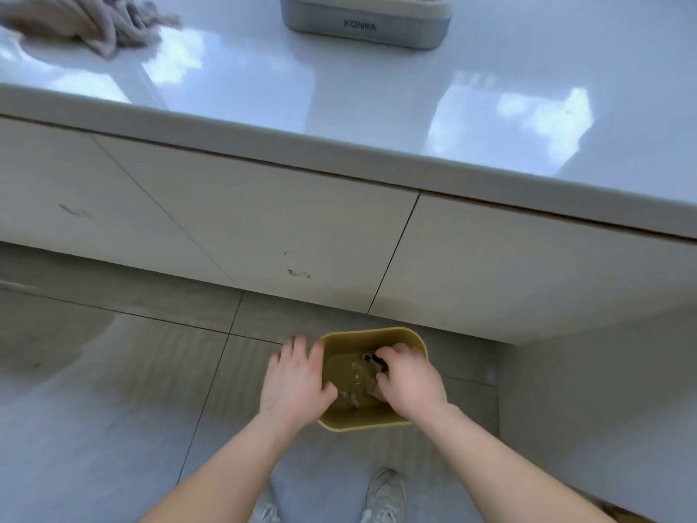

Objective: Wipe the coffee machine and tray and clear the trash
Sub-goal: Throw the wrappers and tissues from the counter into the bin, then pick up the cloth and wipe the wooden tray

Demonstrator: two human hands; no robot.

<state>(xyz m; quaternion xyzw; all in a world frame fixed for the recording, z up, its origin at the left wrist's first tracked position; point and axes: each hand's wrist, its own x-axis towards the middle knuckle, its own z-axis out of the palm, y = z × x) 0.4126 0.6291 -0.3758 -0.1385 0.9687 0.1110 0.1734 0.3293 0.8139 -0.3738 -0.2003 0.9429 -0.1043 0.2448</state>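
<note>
Down on the floor tiles, just in front of the cabinet doors, a small yellow bin (363, 426) stands between our two hands. Our left hand (292, 383) lies over the bin's left rim, its fingers (298, 344) spread and fairly straight down the outside, and the thumb reaches over the edge. It steadies the bin and grasps nothing. Our right hand (411, 383) is inside the mouth of the bin, fingers curled round the trash (357, 373), a crumpled clear plastic piece with a small dark bit at the top.

We judge the trash to be very light, soft and crackly. It is likely to spring back open when let go, so it wants a bunched grip around its middle and a push down low. The bin looks like thin, stiff plastic, light enough to slide on the smooth tiles. The rim, where our left hand presses, seems the sensible place to hold it.

Up on the glossy white desk (339, 107), the grey cloth (94, 26) lies bunched at the far left. The base of the KONKA coffee machine (366, 26) sits well apart from it at the top centre. Whether the machine has been wiped, we cannot tell.
</note>
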